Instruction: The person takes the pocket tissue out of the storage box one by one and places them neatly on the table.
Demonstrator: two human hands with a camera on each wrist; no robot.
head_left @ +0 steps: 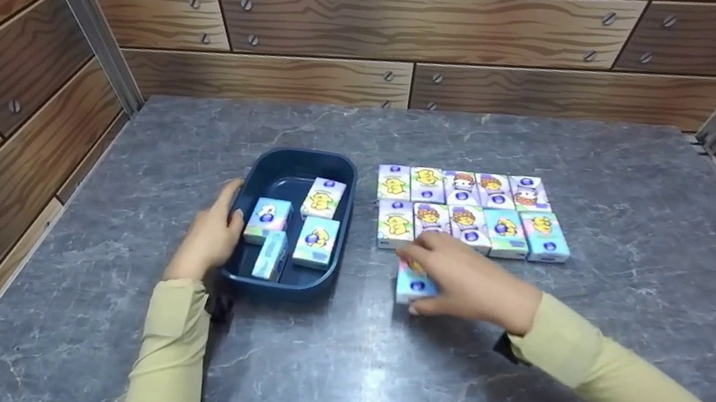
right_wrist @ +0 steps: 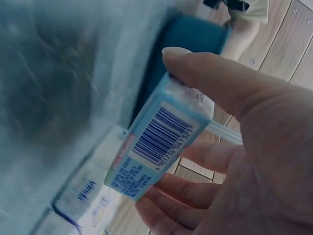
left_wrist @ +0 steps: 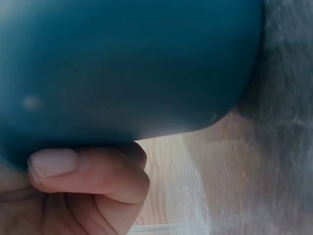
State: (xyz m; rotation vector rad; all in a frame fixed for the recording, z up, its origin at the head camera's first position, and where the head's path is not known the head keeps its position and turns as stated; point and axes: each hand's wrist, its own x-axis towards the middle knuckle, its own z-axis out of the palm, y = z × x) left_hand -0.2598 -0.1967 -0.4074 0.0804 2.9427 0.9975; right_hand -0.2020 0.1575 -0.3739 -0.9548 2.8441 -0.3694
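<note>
The fingers of the right hand are standing part open, set apart by the blue pack they are pinching: the thumb is pressing one edge, and the others are curling round the opposite side. The pack is probably weighing very little and giving softly in the middle, its wrapping perhaps a bit slick, so a light hold across the firmer edges should be serving better than a hard squeeze. It is lying under the hand, just in front of a two-row block of ten similar packs; whether it is touching the tabletop I cannot tell.

Across from it, the left hand is gripping the left wall of a dark blue tub, with thumb and fingers bent close about the rim. Inside, four loose packs are resting, one of them standing on a narrow side toward the near end. The tub is sitting to the left of the block, apart from it. Farther out, plank-patterned walls are enclosing the tabletop.
</note>
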